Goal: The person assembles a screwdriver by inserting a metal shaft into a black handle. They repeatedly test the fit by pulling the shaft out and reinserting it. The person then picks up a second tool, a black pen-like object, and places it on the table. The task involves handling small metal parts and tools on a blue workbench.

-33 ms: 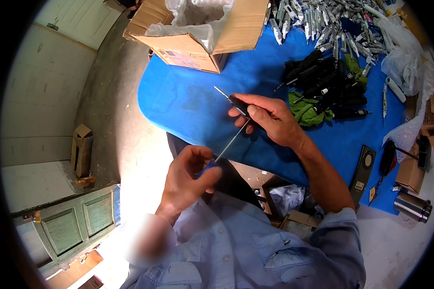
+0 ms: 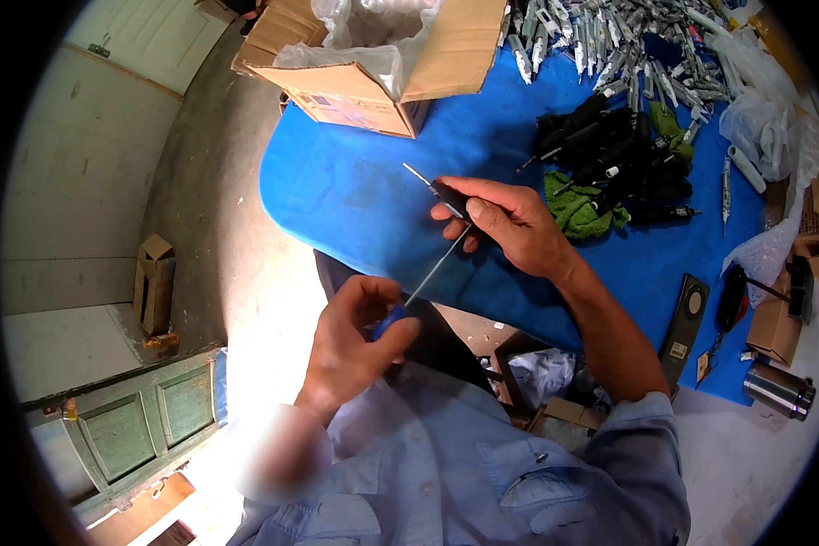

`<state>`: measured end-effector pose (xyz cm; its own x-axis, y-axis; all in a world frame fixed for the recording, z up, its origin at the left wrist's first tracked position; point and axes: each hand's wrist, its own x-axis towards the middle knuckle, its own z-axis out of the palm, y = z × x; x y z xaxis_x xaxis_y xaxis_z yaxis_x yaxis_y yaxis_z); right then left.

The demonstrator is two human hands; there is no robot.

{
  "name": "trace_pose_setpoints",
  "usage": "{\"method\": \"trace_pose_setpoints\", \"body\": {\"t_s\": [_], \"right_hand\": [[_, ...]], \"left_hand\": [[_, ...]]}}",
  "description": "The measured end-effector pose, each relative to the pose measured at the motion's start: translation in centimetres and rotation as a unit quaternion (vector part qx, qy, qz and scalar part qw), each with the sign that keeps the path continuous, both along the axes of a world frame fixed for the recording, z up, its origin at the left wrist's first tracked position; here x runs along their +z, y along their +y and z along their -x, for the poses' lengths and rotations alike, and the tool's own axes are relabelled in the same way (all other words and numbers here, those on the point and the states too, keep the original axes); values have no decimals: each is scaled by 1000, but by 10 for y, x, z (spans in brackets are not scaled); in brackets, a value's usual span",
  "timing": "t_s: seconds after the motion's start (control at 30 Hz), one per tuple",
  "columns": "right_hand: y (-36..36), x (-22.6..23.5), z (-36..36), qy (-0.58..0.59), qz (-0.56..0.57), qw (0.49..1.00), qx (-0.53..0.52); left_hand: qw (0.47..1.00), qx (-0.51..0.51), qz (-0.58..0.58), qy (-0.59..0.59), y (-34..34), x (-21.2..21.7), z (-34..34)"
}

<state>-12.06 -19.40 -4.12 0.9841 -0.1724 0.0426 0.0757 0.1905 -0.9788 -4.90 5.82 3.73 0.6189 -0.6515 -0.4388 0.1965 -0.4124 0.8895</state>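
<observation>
My left hand [image 2: 344, 350] is closed around the blue handle of a screwdriver [image 2: 389, 321]. Its long thin metal shaft slants up and away to the right, and the tip meets the near end of a black pen-shaped tool with a thin metal tip [image 2: 450, 198]. That tool is gripped between the thumb and fingers of my right hand [image 2: 519, 227], above the edge of the blue-covered table [image 2: 337, 209]. Its metal tip points up and left. My right fingers hide the exact spot where the screwdriver's end touches.
An open cardboard box [image 2: 355, 96] with clear plastic lining stands at the far left of the table. Several black tools [image 2: 601, 146] lie by a green cloth [image 2: 573, 209], with a heap of grey pen-shaped parts [image 2: 610, 45] behind. Nearer right are a dark phone [image 2: 687, 318] and a metal cylinder [image 2: 778, 391].
The blue handle has turned slightly within my left fingers, and more of it shows. My right hand and the black tool have hardly moved.
</observation>
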Motion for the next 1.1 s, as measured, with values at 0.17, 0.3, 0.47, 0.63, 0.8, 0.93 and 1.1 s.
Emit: {"method": "trace_pose_setpoints", "body": {"t_s": [0.17, 0.3, 0.47, 0.63, 0.8, 0.93, 1.1], "right_hand": [[0, 3, 1, 6, 0, 1000, -2], [0, 2, 1, 6, -2, 1000, -4], [-1, 2, 1, -9, 0, 1000, 10], [-3, -2, 0, -10, -6, 1000, 29], [-4, 3, 0, 3, -27, 999, 17], [-3, 11, 2, 9, -7, 1000, 22], [-3, 20, 2, 54, -6, 998, 24]], "left_hand": [[925, -100, 6, -367, 1, -8, 4], [851, -135, 9, -507, 0, -17, 7], [975, 22, 49, 213, 3, -2, -18], [939, 43, 108, 323, 4, -13, -20], [975, 39, 29, 219, -4, -3, -17], [985, 8, 24, 173, -3, -3, -15], [987, -2, 43, 155, 0, -6, -14]]}}
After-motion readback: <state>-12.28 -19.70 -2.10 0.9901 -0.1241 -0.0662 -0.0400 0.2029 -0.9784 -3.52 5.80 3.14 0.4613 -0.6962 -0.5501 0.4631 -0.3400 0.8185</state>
